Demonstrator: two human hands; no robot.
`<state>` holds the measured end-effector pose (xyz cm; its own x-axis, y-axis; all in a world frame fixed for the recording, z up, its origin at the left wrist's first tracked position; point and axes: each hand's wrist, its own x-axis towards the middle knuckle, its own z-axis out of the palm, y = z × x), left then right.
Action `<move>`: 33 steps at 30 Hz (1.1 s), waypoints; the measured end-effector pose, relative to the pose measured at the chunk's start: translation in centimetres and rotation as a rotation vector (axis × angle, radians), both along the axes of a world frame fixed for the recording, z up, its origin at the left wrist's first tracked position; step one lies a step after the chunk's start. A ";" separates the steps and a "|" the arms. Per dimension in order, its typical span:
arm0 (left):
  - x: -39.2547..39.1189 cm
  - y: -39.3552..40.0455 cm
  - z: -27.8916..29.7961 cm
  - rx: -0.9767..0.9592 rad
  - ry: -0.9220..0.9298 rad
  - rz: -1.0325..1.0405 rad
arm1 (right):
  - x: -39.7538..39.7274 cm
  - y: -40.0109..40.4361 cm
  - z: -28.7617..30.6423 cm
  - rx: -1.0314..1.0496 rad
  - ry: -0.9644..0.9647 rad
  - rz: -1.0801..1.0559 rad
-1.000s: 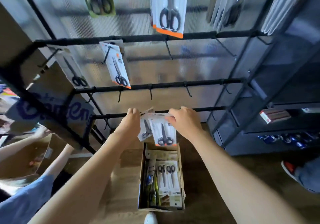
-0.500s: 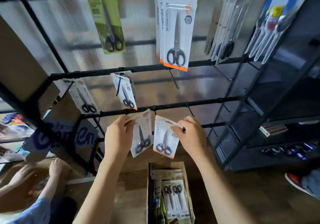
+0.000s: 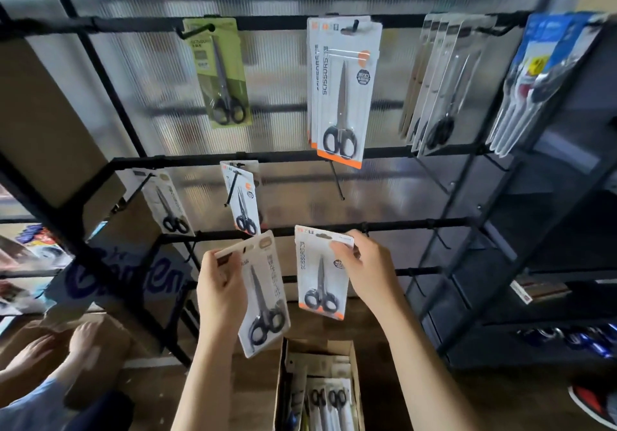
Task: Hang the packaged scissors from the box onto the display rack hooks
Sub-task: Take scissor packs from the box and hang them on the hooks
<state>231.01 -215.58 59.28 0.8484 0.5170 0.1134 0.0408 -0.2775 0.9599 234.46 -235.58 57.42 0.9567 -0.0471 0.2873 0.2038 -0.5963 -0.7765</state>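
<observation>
head view: both hands raised in front of the rack, one pack each
left pack [image 3: 265, 293]: white card, black-handled scissors, tilted, top corner leaning left; held up below the third bar
left hand [image 3: 222, 292]: fingers curled round the pack's upper left edge, thumb on the front
right pack [image 3: 322, 277]: white card with orange bottom strip, near upright, top edge just under the third bar
right hand [image 3: 365, 272]: pinches the pack's top right corner, fingertips over the card edge
pack spacing: side by side, narrow gap, not touching
box [image 3: 317, 387]: open cardboard, on the floor below the hands, more scissor packs lying inside
rack [image 3: 394, 222]: black horizontal bars with hooks, ribbed translucent panel behind
second bar: small orange-strip pack [image 3: 243, 198] hung on a hook, another white pack [image 3: 168, 202] to its left
top bar: green pack [image 3: 218, 71], stack of large orange-strip packs [image 3: 342, 90], grey packs [image 3: 444, 83], blue packs [image 3: 541, 76] at far right
lower left: another person's hands [image 3: 63, 347] on a cardboard carton
lower right: red shoe [image 3: 594, 404] at frame edge
</observation>
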 end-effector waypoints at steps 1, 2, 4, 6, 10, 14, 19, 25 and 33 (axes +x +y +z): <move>0.2 0.0 -0.1 -0.002 0.007 0.004 | 0.3 0.2 0.0 0.004 0.008 0.005; 0.4 0.3 -0.3 -0.003 0.013 0.011 | 0.5 0.5 0.0 0.003 0.018 0.010; 0.8 1.2 -0.6 -0.002 0.017 0.021 | 1.1 1.6 -0.1 -0.025 0.027 0.036; 1.6 2.5 -0.7 0.001 0.015 0.011 | 1.9 2.9 -0.4 -0.050 0.041 0.051; 4.1 6.1 -0.9 0.006 0.001 -0.035 | 3.9 6.4 -0.4 -0.040 0.041 0.048; 6.9 10.6 -0.9 0.035 -0.034 -0.132 | 6.1 10.5 -0.8 -0.004 0.049 0.021; 10.0 15.8 -1.3 0.055 -0.025 -0.270 | 8.0 15.3 -1.2 0.062 0.078 -0.019; 12.3 19.0 -2.0 0.037 -0.046 -0.342 | 8.7 18.1 -1.4 0.083 0.086 -0.080; 13.5 20.9 -3.1 0.037 -0.070 -0.457 | 9.4 19.6 -1.8 0.094 0.133 -0.169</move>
<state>244.49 -194.68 56.15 0.9781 0.0863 0.1896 -0.1579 -0.2866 0.9449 243.86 -215.93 55.65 0.9621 -0.2301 0.1461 -0.0005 -0.5373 -0.8434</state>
